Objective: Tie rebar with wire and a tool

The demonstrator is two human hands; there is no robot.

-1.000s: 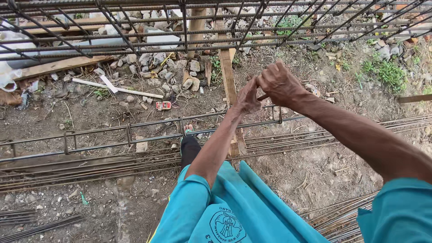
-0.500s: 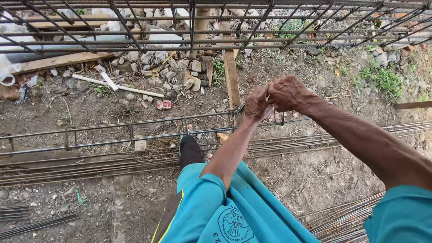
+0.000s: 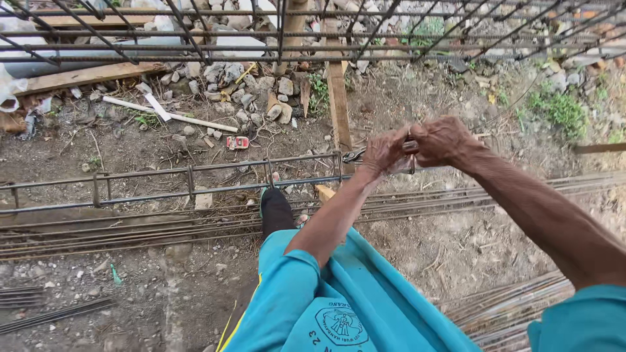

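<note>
Both hands meeting mid-right of frame: left hand [image 3: 385, 151] and right hand [image 3: 443, 140] closing tight around rebar cage [image 3: 195, 182] end, pincers [image 3: 354, 156] poking out leftward.

Only one small flattened red and white packet [image 3: 237, 142] lying on the bare dirt among stones, well to the left of the left hand [image 3: 385, 151] and slightly above it in the view, just below a thin white stick [image 3: 171, 116]; no signs or screens.
</note>
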